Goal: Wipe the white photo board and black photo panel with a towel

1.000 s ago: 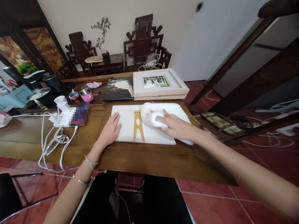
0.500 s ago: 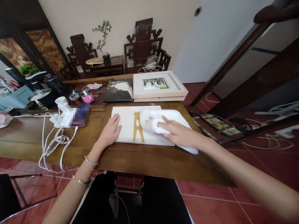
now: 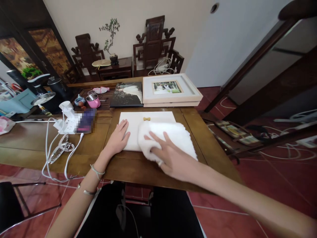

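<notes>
A flat white rectangular panel [image 3: 132, 124], perhaps an album or board, lies on the wooden table in front of me. My left hand [image 3: 118, 138] rests flat on its left edge with the fingers stretched out. In my right hand [image 3: 170, 152] is a fluffy white cloth [image 3: 184, 137], bunched under the fingers and pressed onto the right and front part of the panel. Only the top of a gold figure [image 3: 147, 118] shows above the cloth, which hides the rest of it and the panel's lower right corner.
Behind the panel lie a dark photo panel [image 3: 127, 94] and stacked pale frames [image 3: 195, 96]. To the left are a power strip [image 3: 70, 123] with white cables, a clear hair claw [image 3: 60, 150], a pink cup [image 3: 93, 100] and a black kettle [image 3: 55, 84]. The table's front edge is close to me.
My right hand has moved the cloth left and toward me, so it now covers most of the gold figure. My left hand stays on the panel's left edge.
</notes>
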{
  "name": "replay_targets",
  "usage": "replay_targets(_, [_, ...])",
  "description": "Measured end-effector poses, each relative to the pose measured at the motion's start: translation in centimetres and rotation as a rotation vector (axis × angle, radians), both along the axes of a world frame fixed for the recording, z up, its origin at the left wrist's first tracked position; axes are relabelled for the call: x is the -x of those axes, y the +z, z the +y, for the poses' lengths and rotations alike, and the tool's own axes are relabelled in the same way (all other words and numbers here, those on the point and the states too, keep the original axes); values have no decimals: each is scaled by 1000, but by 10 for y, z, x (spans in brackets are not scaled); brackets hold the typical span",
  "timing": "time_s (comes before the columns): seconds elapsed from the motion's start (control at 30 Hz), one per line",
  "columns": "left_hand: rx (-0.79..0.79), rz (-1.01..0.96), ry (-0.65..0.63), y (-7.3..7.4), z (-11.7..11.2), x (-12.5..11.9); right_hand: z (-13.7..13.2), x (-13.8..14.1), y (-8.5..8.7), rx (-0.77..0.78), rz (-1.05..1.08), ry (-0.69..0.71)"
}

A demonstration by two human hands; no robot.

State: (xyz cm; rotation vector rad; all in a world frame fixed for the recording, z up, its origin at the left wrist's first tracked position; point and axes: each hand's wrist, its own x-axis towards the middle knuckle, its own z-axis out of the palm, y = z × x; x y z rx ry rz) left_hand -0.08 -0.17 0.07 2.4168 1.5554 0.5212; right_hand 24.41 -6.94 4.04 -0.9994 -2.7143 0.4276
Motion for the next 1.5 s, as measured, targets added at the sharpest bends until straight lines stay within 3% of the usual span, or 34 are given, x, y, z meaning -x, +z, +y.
replay_targets(0.1, [0, 5, 2, 0, 0, 0, -27, -6, 6, 42, 5, 87])
replay_targets(0.2, [10, 11, 3, 1, 0, -1, -25, -7, 14, 83, -35, 115])
replay_targets(0.3, [18, 16, 5, 1, -1, -1, 4, -3, 17, 79, -86, 69])
replay_targets(0.5, [18, 1, 3, 2, 0, 0, 89, 17, 10, -51, -121, -80])
replay_targets(0.6, [25, 5, 2, 2, 0, 0, 105, 24, 8, -81, -114, -135])
replay_targets(0.7, [22, 5, 3, 2, 0, 0, 88, 28, 5, -133, -140, -131])
replay_targets(0.93, [9, 2, -5, 0, 1, 0, -1, 33, 7, -61, -196, -19])
replay_targets(1.07, [11, 10, -3, 0, 2, 0, -17, 33, 14, -11, -255, 59])
replay_targets(1.2, [8, 2, -9, 0, 2, 1, 10, 34, 15, -40, -228, -4])
replay_targets(1.4, [7, -23, -6, -1, 1, 1, 87, 48, 14, -103, -233, -125])
replay_targets(1.5, [12, -28, -1, -1, 1, 1, 104, 54, 10, -145, -239, -173])
